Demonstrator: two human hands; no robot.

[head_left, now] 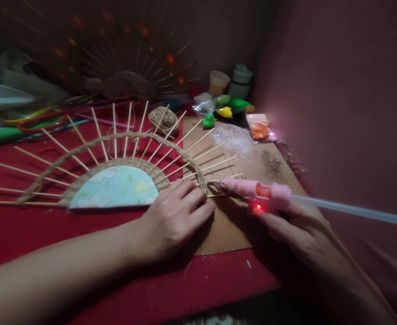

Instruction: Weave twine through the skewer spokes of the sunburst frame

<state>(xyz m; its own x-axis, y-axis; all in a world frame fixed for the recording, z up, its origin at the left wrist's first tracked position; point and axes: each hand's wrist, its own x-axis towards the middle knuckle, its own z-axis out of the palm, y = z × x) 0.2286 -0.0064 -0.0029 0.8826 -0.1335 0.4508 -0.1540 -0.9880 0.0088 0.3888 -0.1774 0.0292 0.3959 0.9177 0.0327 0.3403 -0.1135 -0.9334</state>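
Note:
My left hand (176, 215) lies palm down on the right end of a half-round fan craft (113, 183), its fingers pressing where the jute-wrapped arc meets the bottom skewer. The craft has a light blue flowered centre, a woven jute band and many wooden skewers fanning outward. My right hand (298, 230) grips a pink hot glue gun (255, 190) with a red light glowing on it. A clear glue stick juts from its back toward the right. The gun's nozzle points left and touches the jute end just beside my left fingertips.
A brown cardboard sheet (249, 158) lies on the red cloth under the gun. A ball of jute twine (163, 119) sits behind the craft. Small bags of green, yellow and orange filler (230, 110), a cup (217, 82) and a jar stand at the back. A second fan leans there.

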